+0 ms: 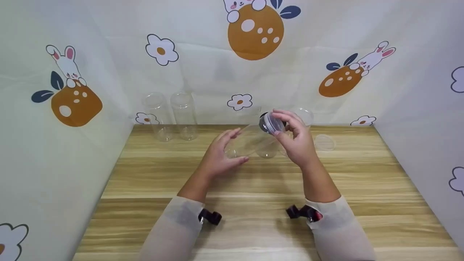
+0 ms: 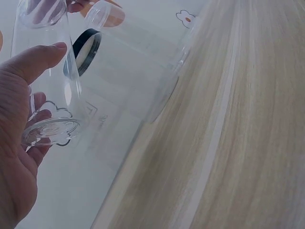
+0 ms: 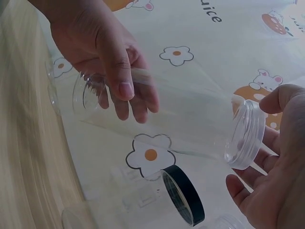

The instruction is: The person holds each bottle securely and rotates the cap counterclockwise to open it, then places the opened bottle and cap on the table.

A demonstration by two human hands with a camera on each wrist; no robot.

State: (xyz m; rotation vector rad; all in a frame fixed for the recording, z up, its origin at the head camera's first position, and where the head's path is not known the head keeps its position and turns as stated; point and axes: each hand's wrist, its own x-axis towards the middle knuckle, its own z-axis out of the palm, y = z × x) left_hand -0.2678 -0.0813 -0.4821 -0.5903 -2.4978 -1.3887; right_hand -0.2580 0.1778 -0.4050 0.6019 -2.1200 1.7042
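A clear plastic jar [image 3: 190, 114] lies tilted in the air between both hands, its mouth end up to the right. My left hand [image 1: 219, 154] holds it near the base, thumb on one side and fingers on the other. At the mouth end, my right hand [image 1: 299, 145] grips a clear ridged lid [image 3: 249, 136] between thumb and fingers. Right behind the held jar stands another clear jar [image 1: 267, 152] with a black-rimmed lid [image 3: 187, 196], partly hidden in the head view.
Two clear jars [image 1: 183, 116] stand at the back left against the patterned cloth. Another clear jar [image 1: 304, 115] stands behind my right hand, and a loose clear lid [image 1: 325, 142] lies to its right. The wooden table [image 1: 253, 224] stretches toward me.
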